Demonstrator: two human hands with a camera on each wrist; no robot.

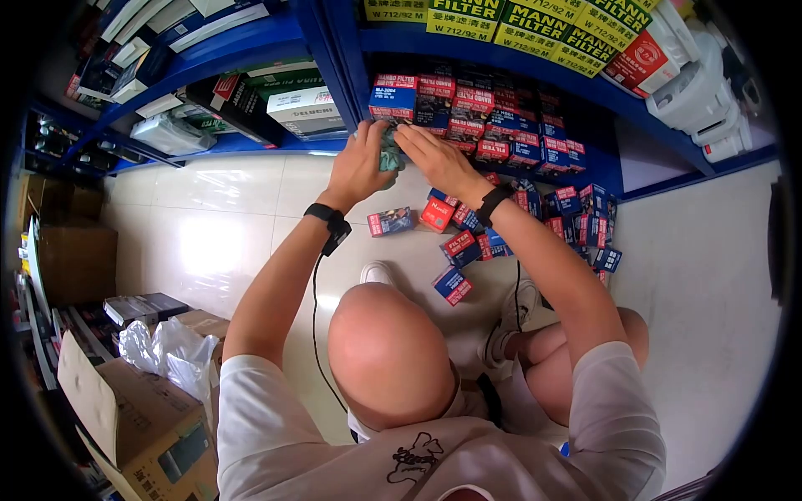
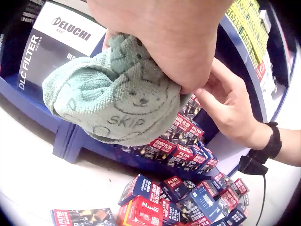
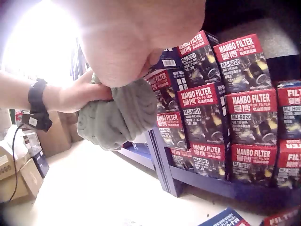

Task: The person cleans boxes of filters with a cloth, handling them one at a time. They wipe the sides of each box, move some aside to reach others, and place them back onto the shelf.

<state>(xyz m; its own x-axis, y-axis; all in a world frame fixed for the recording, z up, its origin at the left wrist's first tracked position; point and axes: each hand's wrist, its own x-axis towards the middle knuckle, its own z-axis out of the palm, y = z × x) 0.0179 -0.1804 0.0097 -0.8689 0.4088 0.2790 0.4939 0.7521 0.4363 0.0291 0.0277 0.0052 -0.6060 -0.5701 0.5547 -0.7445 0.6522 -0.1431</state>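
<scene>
A pale green cloth [image 2: 124, 101] printed with a cartoon and the word SKIP is bunched in my left hand [image 1: 361, 163], which grips it in front of the lower shelf. My right hand [image 1: 444, 167] is close beside it, fingers stretched forward toward the left hand and thumb near the left wrist. Just beyond the fingertips stands a blue and red oil filter box [image 1: 393, 98], at the left end of the stacked filter boxes [image 3: 202, 113]. In the right wrist view the cloth [image 3: 117, 115] hangs below my right palm, and the right fingertips are hidden.
Loose filter boxes [image 1: 451, 285] lie scattered on the floor before the shelf. A blue shelf upright [image 1: 330, 63] divides the bays. Yellow-green filter boxes [image 1: 535, 29] line the shelf above. Cardboard boxes [image 1: 150, 417] and a plastic bag [image 1: 171, 355] stand at left.
</scene>
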